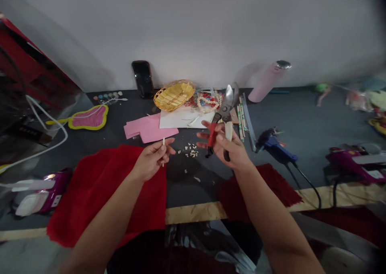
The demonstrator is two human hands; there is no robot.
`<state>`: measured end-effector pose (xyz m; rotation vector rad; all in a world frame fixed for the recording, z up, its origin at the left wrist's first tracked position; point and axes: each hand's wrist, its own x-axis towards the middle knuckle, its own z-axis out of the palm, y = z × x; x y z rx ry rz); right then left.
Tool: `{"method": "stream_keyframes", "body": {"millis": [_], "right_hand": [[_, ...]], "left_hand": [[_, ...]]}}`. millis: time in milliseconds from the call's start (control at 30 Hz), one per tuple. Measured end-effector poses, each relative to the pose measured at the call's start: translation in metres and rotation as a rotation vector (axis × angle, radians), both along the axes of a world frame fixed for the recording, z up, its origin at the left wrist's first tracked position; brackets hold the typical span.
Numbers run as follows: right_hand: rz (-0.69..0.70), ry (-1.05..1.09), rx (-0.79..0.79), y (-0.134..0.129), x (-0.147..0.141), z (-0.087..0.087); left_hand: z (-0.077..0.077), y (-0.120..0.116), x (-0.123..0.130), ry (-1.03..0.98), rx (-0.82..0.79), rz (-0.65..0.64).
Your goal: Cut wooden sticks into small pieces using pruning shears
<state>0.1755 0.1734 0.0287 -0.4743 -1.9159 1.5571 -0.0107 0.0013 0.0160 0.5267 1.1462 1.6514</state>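
Observation:
My left hand point(153, 158) pinches a thin white stick point(163, 142) upright between thumb and fingers, above the edge of a red cloth point(102, 185). In my right hand point(227, 145) are pruning shears point(225, 110) with one red and one white handle; their blades point up and look parted. Small pale cut pieces point(191, 150) lie scattered on the dark table point(187, 189) between my hands. Behind them are pink sheets point(149, 128) and a white sheet point(173, 119), with a beaded string point(208, 105) at its back.
A yellow basket point(174, 96) and a phone point(142, 79) stand near the wall. On the right are a pink bottle point(268, 81), a metal ruler point(249, 123), a blue glue gun point(277, 147) with its cord and another red cloth point(276, 183). A yellow-rimmed pink paddle point(89, 117) lies left.

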Motion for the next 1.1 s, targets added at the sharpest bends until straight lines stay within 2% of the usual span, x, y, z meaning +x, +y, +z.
{"method": "stream_keyframes", "body": {"millis": [67,167,200,267,433,700,1100], "right_hand": [[-0.001,-0.096,0.253,-0.008,-0.003,0.003],[-0.051,-0.333,0.728,-0.02,-0.008,0.003],[-0.053,-0.417,0.847,-0.023,-0.009,0.002],[-0.044,-0.551,0.979,-0.027,-0.011,-0.001],[-0.027,-0.654,1.035,-0.028,-0.013,-0.007],[0.07,-0.662,1.043,-0.032,-0.015,-0.007],[0.05,-0.666,1.072,-0.035,-0.016,-0.007]], "left_hand": [[-0.001,-0.001,-0.001,0.043,0.005,0.01],[0.0,-0.001,-0.001,0.063,0.035,0.037],[0.001,-0.001,-0.001,0.065,0.043,0.053],[0.002,-0.001,-0.001,0.08,0.04,0.09],[0.0,0.0,-0.001,0.163,-0.001,0.16],[-0.007,0.002,0.001,0.21,-0.009,0.15],[-0.007,0.002,0.003,0.27,-0.043,0.144]]}}
